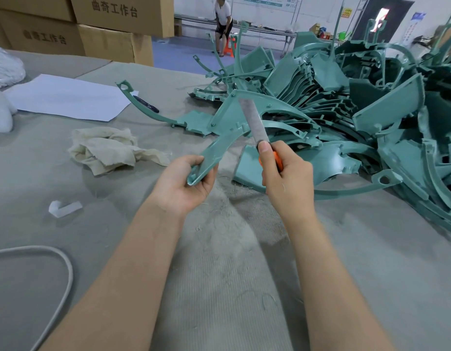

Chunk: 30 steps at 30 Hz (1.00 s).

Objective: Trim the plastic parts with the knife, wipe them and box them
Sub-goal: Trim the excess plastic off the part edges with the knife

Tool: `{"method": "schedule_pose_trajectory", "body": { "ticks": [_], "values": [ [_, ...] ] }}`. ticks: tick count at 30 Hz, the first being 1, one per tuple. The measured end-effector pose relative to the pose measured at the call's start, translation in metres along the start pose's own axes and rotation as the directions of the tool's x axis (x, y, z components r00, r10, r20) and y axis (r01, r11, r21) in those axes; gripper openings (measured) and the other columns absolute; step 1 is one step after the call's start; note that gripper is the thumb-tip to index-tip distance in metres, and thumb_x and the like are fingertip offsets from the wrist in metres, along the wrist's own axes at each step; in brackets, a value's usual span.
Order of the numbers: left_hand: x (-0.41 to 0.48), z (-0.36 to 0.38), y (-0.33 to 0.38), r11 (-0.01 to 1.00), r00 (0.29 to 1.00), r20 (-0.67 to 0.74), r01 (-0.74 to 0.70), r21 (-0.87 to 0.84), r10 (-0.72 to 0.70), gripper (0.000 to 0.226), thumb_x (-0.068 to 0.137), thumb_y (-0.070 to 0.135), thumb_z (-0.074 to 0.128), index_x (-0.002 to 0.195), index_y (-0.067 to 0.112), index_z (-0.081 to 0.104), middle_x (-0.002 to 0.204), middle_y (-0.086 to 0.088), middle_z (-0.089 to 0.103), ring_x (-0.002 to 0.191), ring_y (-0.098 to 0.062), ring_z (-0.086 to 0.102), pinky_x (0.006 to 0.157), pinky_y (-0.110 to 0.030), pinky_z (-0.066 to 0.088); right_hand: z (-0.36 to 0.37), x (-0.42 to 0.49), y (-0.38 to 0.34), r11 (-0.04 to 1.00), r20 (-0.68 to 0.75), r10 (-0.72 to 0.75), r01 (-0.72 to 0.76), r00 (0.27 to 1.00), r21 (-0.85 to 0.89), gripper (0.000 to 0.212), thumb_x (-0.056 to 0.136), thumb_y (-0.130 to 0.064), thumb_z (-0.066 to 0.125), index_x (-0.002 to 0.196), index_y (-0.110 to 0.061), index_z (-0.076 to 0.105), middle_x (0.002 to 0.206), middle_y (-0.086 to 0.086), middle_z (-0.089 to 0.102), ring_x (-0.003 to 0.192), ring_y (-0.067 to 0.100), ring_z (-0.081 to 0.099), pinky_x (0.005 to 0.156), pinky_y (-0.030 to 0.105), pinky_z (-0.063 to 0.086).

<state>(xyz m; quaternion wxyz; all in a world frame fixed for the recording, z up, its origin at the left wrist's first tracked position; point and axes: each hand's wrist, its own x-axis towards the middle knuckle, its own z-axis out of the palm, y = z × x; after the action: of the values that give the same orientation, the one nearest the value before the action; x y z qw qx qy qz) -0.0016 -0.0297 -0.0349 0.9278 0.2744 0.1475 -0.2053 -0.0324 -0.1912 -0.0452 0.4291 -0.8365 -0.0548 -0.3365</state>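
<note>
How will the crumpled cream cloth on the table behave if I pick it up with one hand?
The cloth is probably floppy: it lies in loose crumpled folds, so it would sag and unfold. Its frayed, thin edges suggest it is light. On the rough table cover it likely drags rather than slides.

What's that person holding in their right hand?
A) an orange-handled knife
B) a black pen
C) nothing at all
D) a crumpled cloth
A: the right hand grips the orange-handled knife, blade raised at the curved green plastic part that the left hand holds; the cloth lies untouched on the table.
</note>
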Motion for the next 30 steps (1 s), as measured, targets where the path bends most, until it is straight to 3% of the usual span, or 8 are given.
{"method": "schedule_pose_trajectory", "body": {
  "ticks": [5, 10, 14, 17, 22, 27, 30],
  "values": [
    [0.001, -0.002, 0.001, 1.000, 1.000, -0.001, 0.007, -0.005, -0.007, 0.027, 0.096, 0.002, 0.044, 0.122, -0.002, 0.049, 0.078, -0.012, 0.062, 0.051, -0.015, 0.064, 0.038, -0.016, 0.047, 0.003, -0.001, -0.002, 0.999, 0.057, 0.008, -0.011, 0.998, 0.044, 0.037, 0.099, -0.045, 0.047, 0.063, -0.035, 0.042, 0.053, 0.003, 0.039, 0.054, 0.029, 0.044, 0.050, 0.044, 0.042],
    [0.000, -0.002, 0.001, 1.000, 1.000, -0.009, 0.007, -0.007, -0.007, 0.033, 0.096, 0.002, 0.044, 0.128, -0.001, 0.048, 0.080, -0.012, 0.062, 0.050, -0.015, 0.064, 0.038, -0.016, 0.047, 0.003, -0.004, -0.002, 0.994, 0.140, 0.007, -0.021, 0.990, 0.105, 0.046, 0.099, -0.043, 0.048, 0.069, -0.010, 0.042, 0.059, 0.019, 0.044, 0.056, 0.037, 0.045, 0.051, 0.049, 0.043],
    [0.000, -0.002, 0.002, 1.000, 1.000, -0.027, 0.000, -0.006, 0.000, 0.034, 0.096, 0.003, 0.044, 0.129, -0.001, 0.049, 0.081, -0.012, 0.062, 0.051, -0.014, 0.064, 0.039, -0.016, 0.048, 0.003, -0.005, -0.005, 0.993, 0.215, -0.012, -0.014, 0.976, 0.118, 0.037, 0.099, -0.040, 0.049, 0.063, -0.030, 0.047, 0.048, -0.008, 0.046, 0.045, 0.008, 0.046, 0.049, 0.038, 0.043],
    [0.000, -0.002, 0.003, 1.000, 0.999, -0.034, -0.004, -0.008, 0.004, 0.033, 0.096, 0.004, 0.044, 0.129, 0.000, 0.049, 0.083, -0.011, 0.061, 0.049, -0.014, 0.063, 0.038, -0.016, 0.047, 0.003, -0.006, -0.007, 0.990, 0.282, -0.010, -0.030, 0.959, 0.137, 0.038, 0.100, -0.036, 0.049, 0.063, -0.031, 0.046, 0.046, -0.012, 0.045, 0.045, 0.008, 0.044, 0.049, 0.036, 0.043],
    [0.000, -0.002, 0.004, 1.000, 1.000, -0.024, -0.007, -0.005, 0.007, 0.024, 0.096, 0.004, 0.043, 0.118, -0.001, 0.051, 0.078, -0.011, 0.061, 0.046, -0.014, 0.062, 0.037, -0.015, 0.046, 0.003, -0.007, -0.013, 0.985, 0.362, -0.001, -0.062, 0.932, 0.163, 0.038, 0.101, -0.031, 0.049, 0.065, -0.019, 0.049, 0.046, -0.010, 0.044, 0.043, 0.011, 0.045, 0.042, 0.034, 0.044],
    [-0.001, -0.002, 0.005, 1.000, 0.999, -0.033, -0.019, -0.007, 0.019, 0.013, 0.097, 0.006, 0.043, 0.089, -0.001, 0.051, 0.053, -0.011, 0.060, 0.042, -0.014, 0.060, 0.035, -0.015, 0.044, 0.005, -0.010, -0.013, 0.973, 0.436, 0.019, -0.117, 0.900, 0.200, 0.038, 0.101, -0.032, 0.050, 0.067, -0.015, 0.050, 0.050, -0.006, 0.043, 0.045, 0.015, 0.046, 0.039, 0.028, 0.041],
    [0.000, -0.002, 0.006, 0.999, 0.999, -0.029, -0.025, -0.019, 0.025, 0.010, 0.095, 0.004, 0.043, 0.090, 0.000, 0.051, 0.061, -0.012, 0.060, 0.044, -0.015, 0.059, 0.037, -0.016, 0.047, 0.006, -0.011, -0.014, 0.972, 0.472, 0.005, -0.115, 0.882, 0.205, 0.039, 0.101, -0.033, 0.050, 0.069, -0.011, 0.052, 0.047, -0.005, 0.045, 0.044, 0.016, 0.047, 0.039, 0.027, 0.042]
  ]
}}
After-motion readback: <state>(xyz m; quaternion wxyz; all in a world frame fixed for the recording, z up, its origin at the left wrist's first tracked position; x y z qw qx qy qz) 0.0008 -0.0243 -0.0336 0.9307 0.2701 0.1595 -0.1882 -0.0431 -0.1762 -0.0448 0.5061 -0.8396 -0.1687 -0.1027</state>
